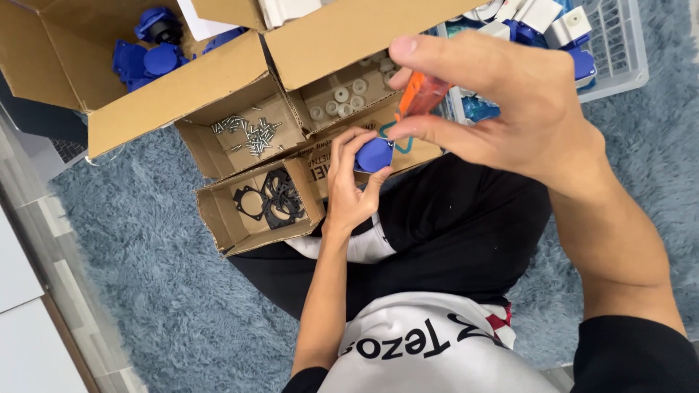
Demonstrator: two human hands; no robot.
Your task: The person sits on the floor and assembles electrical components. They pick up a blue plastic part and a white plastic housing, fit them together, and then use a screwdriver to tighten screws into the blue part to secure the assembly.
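My left hand (351, 182) grips a small blue plastic part (374, 154) over my lap, fingers curled round its edge. My right hand (510, 94) is raised closer to the camera and pinches an orange tool handle (421, 96) between thumb and fingers, its lower end pointing down toward the blue part. The tool's tip is hidden behind the part and my fingers.
A small cardboard box of screws (249, 134), one of black gaskets (271, 198) and one of white washers (342, 96) lie ahead. A large carton (175, 91) holds blue parts (149, 54). A white basket (619, 51) with white and blue parts sits top right on the blue-grey rug (145, 276).
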